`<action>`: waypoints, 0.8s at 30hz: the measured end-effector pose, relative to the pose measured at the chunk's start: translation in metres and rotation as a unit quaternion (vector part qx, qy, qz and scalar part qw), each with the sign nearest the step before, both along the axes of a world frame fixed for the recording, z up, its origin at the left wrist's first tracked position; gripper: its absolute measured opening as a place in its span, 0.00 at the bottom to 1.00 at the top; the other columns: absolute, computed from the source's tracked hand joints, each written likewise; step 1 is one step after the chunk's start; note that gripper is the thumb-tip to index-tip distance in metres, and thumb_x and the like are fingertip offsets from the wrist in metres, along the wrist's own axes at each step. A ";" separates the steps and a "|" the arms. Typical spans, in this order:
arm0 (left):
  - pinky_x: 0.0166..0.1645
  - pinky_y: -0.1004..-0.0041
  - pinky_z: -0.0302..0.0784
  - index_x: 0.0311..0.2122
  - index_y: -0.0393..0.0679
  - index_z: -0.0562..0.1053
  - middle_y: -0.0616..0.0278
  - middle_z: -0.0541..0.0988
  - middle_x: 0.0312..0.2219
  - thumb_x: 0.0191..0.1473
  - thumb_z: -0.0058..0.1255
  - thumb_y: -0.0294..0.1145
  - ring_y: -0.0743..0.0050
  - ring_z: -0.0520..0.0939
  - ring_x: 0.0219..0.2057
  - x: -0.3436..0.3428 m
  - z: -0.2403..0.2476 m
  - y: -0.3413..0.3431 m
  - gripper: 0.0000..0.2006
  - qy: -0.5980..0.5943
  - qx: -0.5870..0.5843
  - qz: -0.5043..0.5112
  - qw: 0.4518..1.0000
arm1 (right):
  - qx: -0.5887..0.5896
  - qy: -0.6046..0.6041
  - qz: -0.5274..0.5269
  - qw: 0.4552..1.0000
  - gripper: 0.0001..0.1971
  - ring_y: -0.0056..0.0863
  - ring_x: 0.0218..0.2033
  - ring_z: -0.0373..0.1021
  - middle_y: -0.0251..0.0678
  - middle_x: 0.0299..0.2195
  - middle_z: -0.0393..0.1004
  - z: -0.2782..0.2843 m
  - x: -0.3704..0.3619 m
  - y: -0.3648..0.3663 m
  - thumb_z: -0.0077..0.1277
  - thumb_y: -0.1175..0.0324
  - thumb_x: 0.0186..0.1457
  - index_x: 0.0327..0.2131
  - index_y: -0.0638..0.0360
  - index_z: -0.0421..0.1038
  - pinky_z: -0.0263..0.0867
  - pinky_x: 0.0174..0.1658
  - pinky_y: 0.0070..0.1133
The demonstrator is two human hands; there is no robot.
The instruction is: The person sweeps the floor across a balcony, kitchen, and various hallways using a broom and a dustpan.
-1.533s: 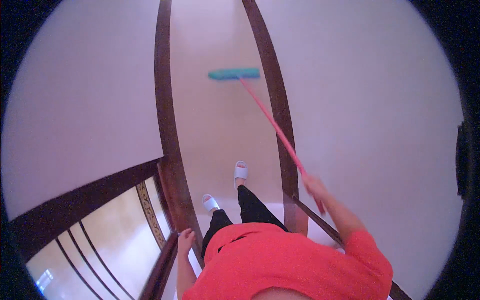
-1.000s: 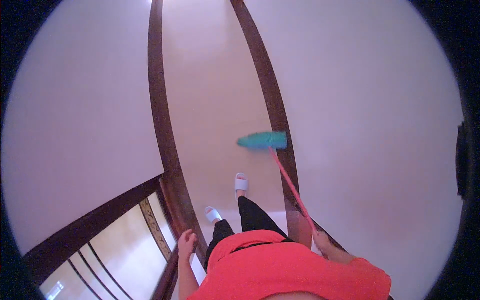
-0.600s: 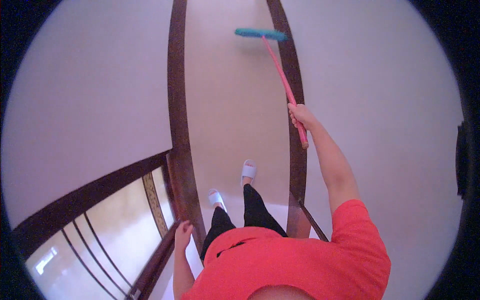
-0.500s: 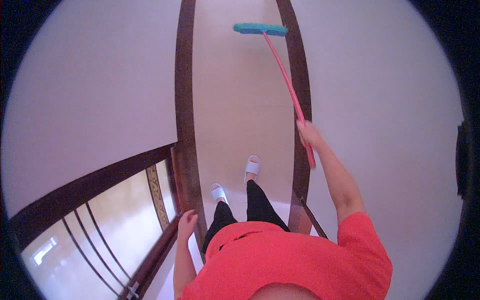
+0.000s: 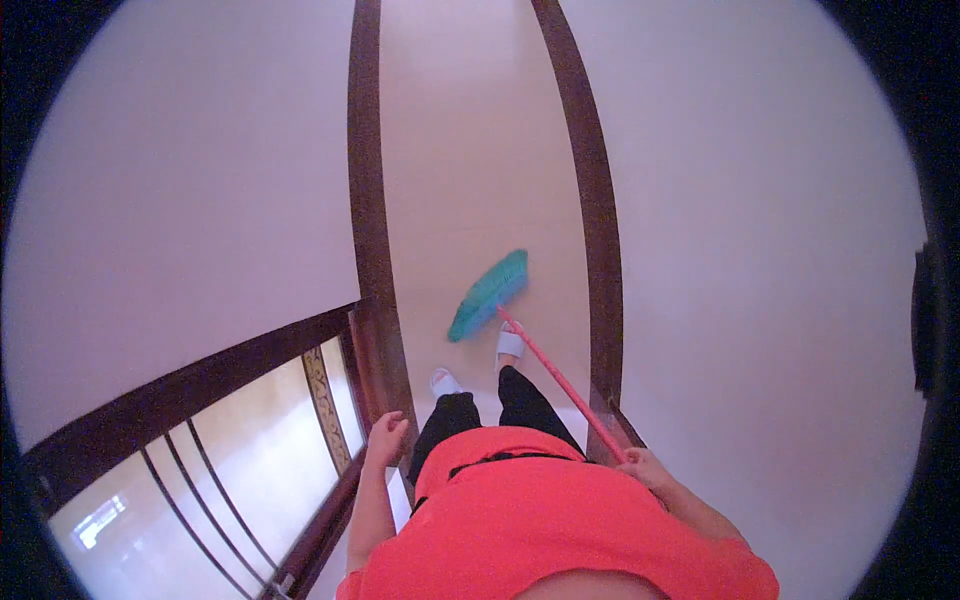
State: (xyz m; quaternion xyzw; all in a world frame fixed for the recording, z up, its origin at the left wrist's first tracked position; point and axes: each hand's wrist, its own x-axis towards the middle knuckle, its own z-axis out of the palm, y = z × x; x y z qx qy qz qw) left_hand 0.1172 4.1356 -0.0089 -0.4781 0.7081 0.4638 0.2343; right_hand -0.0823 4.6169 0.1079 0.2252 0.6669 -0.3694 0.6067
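Note:
A broom with a green-and-blue bristle head (image 5: 490,295) lies slanted across the floor just in front of my white slippers. Its thin pink handle (image 5: 560,378) runs back past my right foot to my right side. Near the handle's upper end, my right hand (image 5: 645,468) is closed around it, low beside my hip. My left hand (image 5: 388,438) hangs by my left thigh, its fingers loosely curled with nothing visible in them. It is nearest to the dark wooden door frame.
A narrow beige floor (image 5: 480,160) stretches ahead between dark brown skirting boards and pale walls. At my left stands a dark-framed door (image 5: 215,395) with glossy panels and thin bars. A dark wooden edge (image 5: 620,425) stands close at my right.
The broom head has come from far ahead back to near my feet and turned from level to slanted. My right arm has drawn in and down toward my hip, still gripping the handle.

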 end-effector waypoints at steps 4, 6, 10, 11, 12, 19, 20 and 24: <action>0.41 0.71 0.71 0.43 0.38 0.70 0.54 0.77 0.33 0.47 0.52 0.36 0.66 0.77 0.35 -0.007 0.011 -0.020 0.19 0.007 0.027 0.027 0.999 | -0.056 0.038 -0.043 0.997 0.06 0.17 0.12 0.61 0.27 0.15 0.65 -0.011 -0.041 -0.060 0.51 0.69 0.45 0.26 0.59 0.66 0.56 0.14 0.16; 0.42 0.71 0.71 0.44 0.38 0.70 0.54 0.77 0.33 0.47 0.52 0.36 0.66 0.77 0.35 -0.012 0.013 -0.029 0.19 0.009 0.015 0.005 1.000 | -0.107 0.095 -0.054 0.988 0.10 0.17 0.11 0.60 0.27 0.13 0.63 -0.070 -0.073 -0.094 0.50 0.63 0.45 0.21 0.59 0.66 0.54 0.13 0.17; 0.42 0.72 0.71 0.43 0.37 0.69 0.54 0.77 0.34 0.48 0.51 0.36 0.67 0.77 0.36 -0.023 0.008 -0.053 0.18 0.032 0.005 -0.061 0.998 | -0.105 0.171 -0.008 0.980 0.16 0.21 0.15 0.60 0.28 0.15 0.63 -0.152 -0.216 -0.230 0.43 0.54 0.49 0.20 0.56 0.65 0.57 0.19 0.22; 0.42 0.72 0.71 0.43 0.37 0.69 0.54 0.76 0.34 0.48 0.51 0.36 0.66 0.77 0.37 -0.042 0.013 -0.054 0.18 0.038 0.008 -0.090 0.995 | -0.117 0.215 -0.022 0.969 0.17 0.22 0.15 0.59 0.28 0.15 0.63 -0.167 -0.249 -0.253 0.39 0.53 0.50 0.21 0.56 0.64 0.57 0.19 0.23; 0.41 0.72 0.71 0.44 0.38 0.69 0.53 0.76 0.34 0.48 0.51 0.37 0.67 0.76 0.37 -0.053 0.017 -0.061 0.19 0.021 0.007 -0.096 0.995 | -0.119 0.258 -0.009 0.959 0.14 0.21 0.13 0.58 0.27 0.14 0.61 -0.171 -0.275 -0.275 0.40 0.55 0.51 0.23 0.56 0.62 0.56 0.16 0.22; 0.39 0.72 0.72 0.44 0.37 0.68 0.55 0.77 0.32 0.48 0.51 0.36 0.69 0.77 0.34 -0.037 -0.035 -0.163 0.19 0.010 0.127 -0.048 0.991 | -0.057 0.228 -0.039 0.971 0.10 0.18 0.10 0.58 0.27 0.13 0.58 -0.147 -0.238 -0.283 0.44 0.62 0.48 0.22 0.55 0.59 0.57 0.12 0.21; 0.40 0.73 0.72 0.44 0.36 0.68 0.56 0.77 0.32 0.48 0.51 0.35 0.70 0.77 0.34 -0.037 -0.042 -0.180 0.19 0.027 0.065 -0.140 0.988 | 0.037 0.220 -0.044 0.974 0.11 0.19 0.10 0.59 0.28 0.13 0.60 -0.141 -0.200 -0.261 0.46 0.61 0.47 0.21 0.57 0.61 0.56 0.13 0.21; 0.39 0.75 0.72 0.44 0.35 0.69 0.56 0.77 0.32 0.49 0.51 0.33 0.72 0.77 0.33 -0.116 -0.039 -0.220 0.18 0.033 0.102 -0.181 0.978 | 0.212 0.289 0.029 0.933 0.20 0.35 0.24 0.70 0.42 0.20 0.70 -0.106 0.011 -0.138 0.51 0.51 0.45 0.25 0.62 0.70 0.62 0.29 0.29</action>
